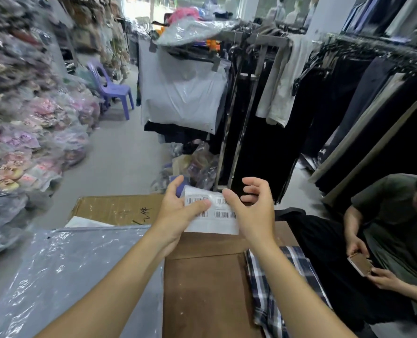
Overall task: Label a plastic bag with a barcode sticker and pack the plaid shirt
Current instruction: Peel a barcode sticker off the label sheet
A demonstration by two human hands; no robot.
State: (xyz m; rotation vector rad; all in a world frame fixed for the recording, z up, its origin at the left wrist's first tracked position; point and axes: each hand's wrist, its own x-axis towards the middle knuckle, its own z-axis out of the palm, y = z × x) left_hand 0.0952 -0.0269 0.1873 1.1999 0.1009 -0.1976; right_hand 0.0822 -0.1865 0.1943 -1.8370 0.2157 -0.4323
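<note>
My left hand (178, 211) grips a white sheet of barcode stickers (214, 220), thumb pressed on its upper left labels. My right hand (251, 206) is at the sheet's right edge with its thumb and forefinger pinched at a sticker there and the other fingers spread. A clear plastic bag (75, 276) lies flat at the lower left, partly under my left forearm. The blue, white and black plaid shirt (270, 296) lies at the right side of the brown table (202, 284), partly covered by my right forearm.
A cardboard box (114, 208) sits beyond the bag. Bagged clothes (19, 142) pile up on the left. Clothing racks (348, 98) stand ahead and to the right. A seated person (392, 235) holds a phone at the right. A purple chair (112, 89) stands down the aisle.
</note>
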